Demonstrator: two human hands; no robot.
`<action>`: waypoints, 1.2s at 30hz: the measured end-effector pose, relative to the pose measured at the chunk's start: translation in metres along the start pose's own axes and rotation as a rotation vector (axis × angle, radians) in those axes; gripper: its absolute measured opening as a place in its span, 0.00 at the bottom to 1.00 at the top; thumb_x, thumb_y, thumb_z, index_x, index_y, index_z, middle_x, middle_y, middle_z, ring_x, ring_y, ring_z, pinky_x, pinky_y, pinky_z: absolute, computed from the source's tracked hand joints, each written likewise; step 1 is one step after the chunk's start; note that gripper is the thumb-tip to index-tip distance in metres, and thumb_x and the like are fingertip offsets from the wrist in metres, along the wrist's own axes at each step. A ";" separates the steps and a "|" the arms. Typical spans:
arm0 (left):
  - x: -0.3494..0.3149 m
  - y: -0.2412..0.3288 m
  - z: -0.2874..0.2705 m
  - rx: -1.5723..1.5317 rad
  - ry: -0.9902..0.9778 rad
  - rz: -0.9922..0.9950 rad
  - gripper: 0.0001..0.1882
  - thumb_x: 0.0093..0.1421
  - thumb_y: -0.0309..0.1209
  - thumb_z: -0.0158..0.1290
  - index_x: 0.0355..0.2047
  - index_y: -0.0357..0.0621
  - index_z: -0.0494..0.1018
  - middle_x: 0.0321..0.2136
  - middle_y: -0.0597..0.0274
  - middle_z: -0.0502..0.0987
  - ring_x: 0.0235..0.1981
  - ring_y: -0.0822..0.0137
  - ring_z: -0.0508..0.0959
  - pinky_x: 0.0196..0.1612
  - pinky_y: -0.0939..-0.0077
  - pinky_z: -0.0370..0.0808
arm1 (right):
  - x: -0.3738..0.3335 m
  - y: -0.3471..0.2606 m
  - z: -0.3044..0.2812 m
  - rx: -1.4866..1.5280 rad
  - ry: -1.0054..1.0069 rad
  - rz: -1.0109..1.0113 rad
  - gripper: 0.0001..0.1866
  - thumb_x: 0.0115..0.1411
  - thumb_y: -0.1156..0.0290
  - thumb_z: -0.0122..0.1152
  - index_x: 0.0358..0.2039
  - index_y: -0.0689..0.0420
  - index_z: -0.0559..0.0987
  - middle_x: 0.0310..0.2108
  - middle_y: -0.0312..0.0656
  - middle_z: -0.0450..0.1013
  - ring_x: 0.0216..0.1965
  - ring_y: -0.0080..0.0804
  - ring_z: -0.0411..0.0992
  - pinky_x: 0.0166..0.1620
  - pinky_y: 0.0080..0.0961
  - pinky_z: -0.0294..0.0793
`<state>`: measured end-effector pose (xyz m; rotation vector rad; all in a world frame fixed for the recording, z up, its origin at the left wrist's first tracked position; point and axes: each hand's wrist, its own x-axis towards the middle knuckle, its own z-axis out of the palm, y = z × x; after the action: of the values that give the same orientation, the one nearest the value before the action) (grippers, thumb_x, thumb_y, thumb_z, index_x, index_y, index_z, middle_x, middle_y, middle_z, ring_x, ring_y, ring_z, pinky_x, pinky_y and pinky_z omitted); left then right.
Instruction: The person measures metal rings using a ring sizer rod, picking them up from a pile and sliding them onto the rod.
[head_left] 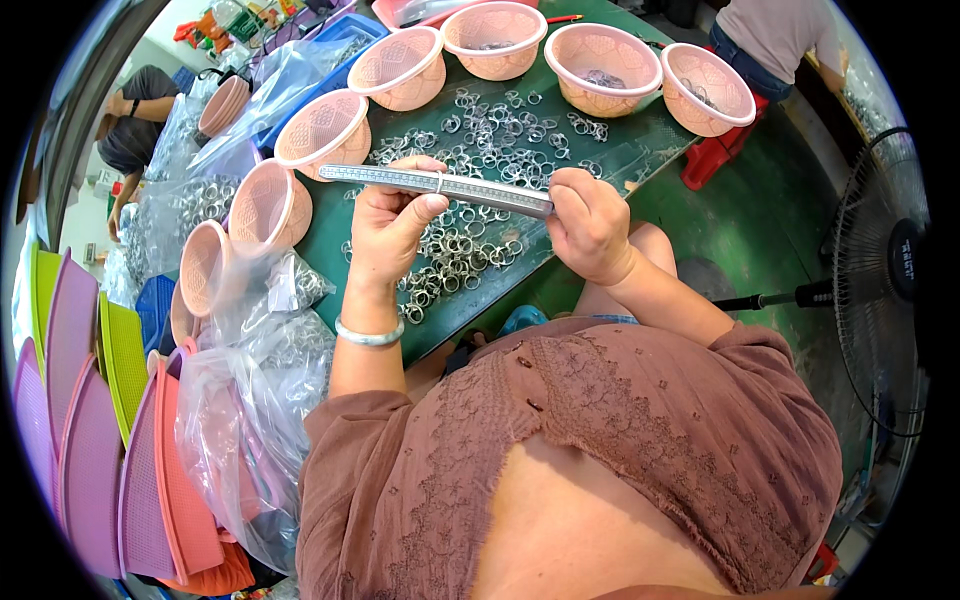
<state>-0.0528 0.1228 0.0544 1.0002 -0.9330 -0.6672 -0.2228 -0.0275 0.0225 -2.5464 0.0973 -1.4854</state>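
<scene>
A tapered metal ring mandrel [490, 193] with graduation marks lies almost level across the space between my hands, over the table. My right hand [592, 228] is closed around its thick end. A silver ring [439, 183] is around the mandrel, left of its middle. My left hand [388, 230] pinches at this ring with thumb and fingers, while the thin end sticks out past the hand to the left. Beneath, many loose silver rings [465, 250] are spread over the green tabletop [640, 150].
Pink baskets [405, 70] line the table's far and left sides; some hold rings, such as the far right basket [605, 75]. Clear plastic bags [250, 400] and stacked colored baskets [90, 430] are at left. A black fan [885, 270] stands right. Other people sit at the upper left and upper right.
</scene>
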 end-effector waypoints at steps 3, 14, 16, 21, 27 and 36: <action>-0.001 0.003 -0.002 0.034 -0.014 -0.033 0.17 0.52 0.22 0.58 0.43 0.35 0.70 0.31 0.66 0.74 0.31 0.79 0.72 0.33 0.87 0.68 | 0.000 0.000 -0.001 -0.034 0.008 -0.008 0.11 0.37 0.79 0.59 0.24 0.58 0.70 0.29 0.40 0.68 0.21 0.36 0.68 0.25 0.28 0.66; -0.005 0.002 0.000 -0.017 0.044 -0.099 0.17 0.50 0.22 0.59 0.42 0.36 0.71 0.31 0.66 0.75 0.30 0.79 0.71 0.33 0.88 0.67 | 0.000 -0.008 -0.001 0.018 -0.011 0.047 0.12 0.35 0.80 0.60 0.24 0.59 0.69 0.30 0.40 0.69 0.23 0.37 0.69 0.26 0.28 0.67; -0.005 0.002 0.000 -0.023 0.042 -0.096 0.17 0.50 0.22 0.59 0.42 0.36 0.71 0.31 0.66 0.75 0.31 0.78 0.72 0.33 0.87 0.68 | -0.001 -0.008 0.000 0.020 -0.009 0.055 0.13 0.35 0.80 0.60 0.24 0.59 0.69 0.30 0.40 0.69 0.23 0.37 0.69 0.26 0.29 0.67; -0.003 0.001 0.000 -0.007 0.057 -0.072 0.16 0.51 0.23 0.58 0.41 0.34 0.71 0.31 0.61 0.75 0.31 0.73 0.74 0.37 0.80 0.71 | -0.002 -0.010 0.001 0.020 0.002 0.067 0.13 0.34 0.80 0.60 0.24 0.59 0.69 0.30 0.40 0.69 0.23 0.37 0.69 0.26 0.29 0.67; 0.004 0.003 -0.005 0.036 -0.028 -0.090 0.16 0.51 0.24 0.58 0.41 0.34 0.72 0.32 0.62 0.75 0.31 0.74 0.73 0.38 0.81 0.70 | -0.005 -0.013 -0.003 0.045 0.000 0.076 0.13 0.34 0.80 0.60 0.24 0.59 0.69 0.30 0.41 0.69 0.23 0.38 0.69 0.25 0.29 0.68; 0.017 0.011 -0.003 0.033 -0.098 -0.113 0.18 0.52 0.24 0.58 0.43 0.33 0.71 0.35 0.60 0.76 0.34 0.74 0.75 0.40 0.81 0.72 | -0.004 -0.016 -0.007 0.220 -0.037 0.191 0.12 0.40 0.82 0.58 0.28 0.62 0.69 0.33 0.45 0.68 0.23 0.42 0.70 0.25 0.31 0.70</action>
<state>-0.0416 0.1145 0.0697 1.0628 -0.9809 -0.8038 -0.2321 -0.0118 0.0255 -2.3178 0.1577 -1.3006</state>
